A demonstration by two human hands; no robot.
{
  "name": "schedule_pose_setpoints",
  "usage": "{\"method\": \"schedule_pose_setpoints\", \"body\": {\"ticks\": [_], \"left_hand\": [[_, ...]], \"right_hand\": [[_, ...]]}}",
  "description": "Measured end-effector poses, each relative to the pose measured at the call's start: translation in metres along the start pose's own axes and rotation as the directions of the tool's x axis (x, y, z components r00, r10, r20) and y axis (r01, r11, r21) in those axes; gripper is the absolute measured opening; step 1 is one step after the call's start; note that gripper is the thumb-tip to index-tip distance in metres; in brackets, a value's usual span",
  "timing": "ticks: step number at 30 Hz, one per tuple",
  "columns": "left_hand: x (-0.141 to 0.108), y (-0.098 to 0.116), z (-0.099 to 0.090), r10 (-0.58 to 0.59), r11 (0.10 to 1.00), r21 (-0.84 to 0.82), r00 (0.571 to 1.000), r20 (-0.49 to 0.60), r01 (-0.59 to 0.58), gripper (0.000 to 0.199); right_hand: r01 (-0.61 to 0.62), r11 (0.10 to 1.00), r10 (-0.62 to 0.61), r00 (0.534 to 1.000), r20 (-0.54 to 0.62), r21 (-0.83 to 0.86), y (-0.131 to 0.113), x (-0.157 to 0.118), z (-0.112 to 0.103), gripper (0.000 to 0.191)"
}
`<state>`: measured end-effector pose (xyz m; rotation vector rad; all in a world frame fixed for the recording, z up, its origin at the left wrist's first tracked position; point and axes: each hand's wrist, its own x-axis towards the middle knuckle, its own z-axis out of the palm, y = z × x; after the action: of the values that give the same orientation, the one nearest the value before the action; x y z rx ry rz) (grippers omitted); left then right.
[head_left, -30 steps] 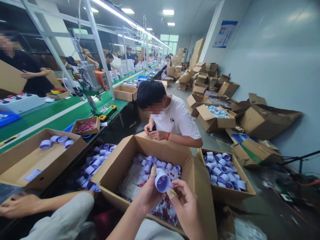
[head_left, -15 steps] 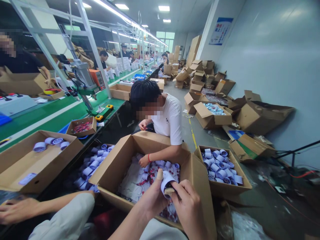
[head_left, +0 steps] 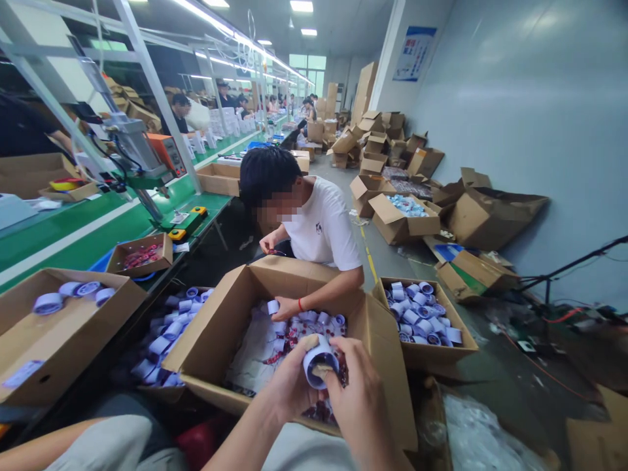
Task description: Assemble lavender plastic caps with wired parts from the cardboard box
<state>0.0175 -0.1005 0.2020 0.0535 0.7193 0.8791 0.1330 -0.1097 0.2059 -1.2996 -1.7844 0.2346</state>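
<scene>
My left hand (head_left: 293, 383) is closed around a short white plastic cylinder (head_left: 321, 344) with a dark, hollow inside. Its open end faces me. My right hand (head_left: 360, 386) grips the rim from the right, with the thumb at the opening and a pale cover on the thumb tip. Some fingers are hidden behind the cylinder. Both hands are above the near side of a large open cardboard box (head_left: 210, 340), which holds similar cylinders, small red parts with wires and pale sheets.
Across the box a co-worker in a white shirt (head_left: 318, 226) reaches in, fingers on another cylinder (head_left: 273, 307). A box of cylinders (head_left: 468, 347) stands right; a shallow carton (head_left: 103, 327) stands left. A press (head_left: 132, 150) is on the green bench (head_left: 53, 252).
The cylinder has turned so its open end faces me more, and my right fingers have shifted round its rim. The co-worker's hand has raised a cylinder. The view has swung slightly right.
</scene>
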Motion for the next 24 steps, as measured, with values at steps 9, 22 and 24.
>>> {"method": "schedule_pose_setpoints", "body": {"ticks": [9, 22, 24], "left_hand": [[0.003, 0.004, -0.004, -0.049, 0.988, 0.142, 0.996, -0.081, 0.06, 0.029], [0.023, 0.008, -0.037, 0.114, 0.958, 0.273, 0.989, -0.097, -0.083, 0.027], [0.037, 0.001, -0.049, 0.113, 0.944, 0.317, 0.992, -0.056, -0.09, 0.035]], "right_hand": [[-0.124, 0.99, 0.136, 0.962, 0.238, -0.064, -0.007, 0.016, -0.005, 0.034], [-0.27, 0.947, 0.25, 0.96, 0.127, 0.175, 0.009, 0.008, 0.037, 0.034], [-0.376, 0.87, 0.309, 0.92, 0.241, 0.319, 0.022, 0.003, 0.042, 0.04]]}}
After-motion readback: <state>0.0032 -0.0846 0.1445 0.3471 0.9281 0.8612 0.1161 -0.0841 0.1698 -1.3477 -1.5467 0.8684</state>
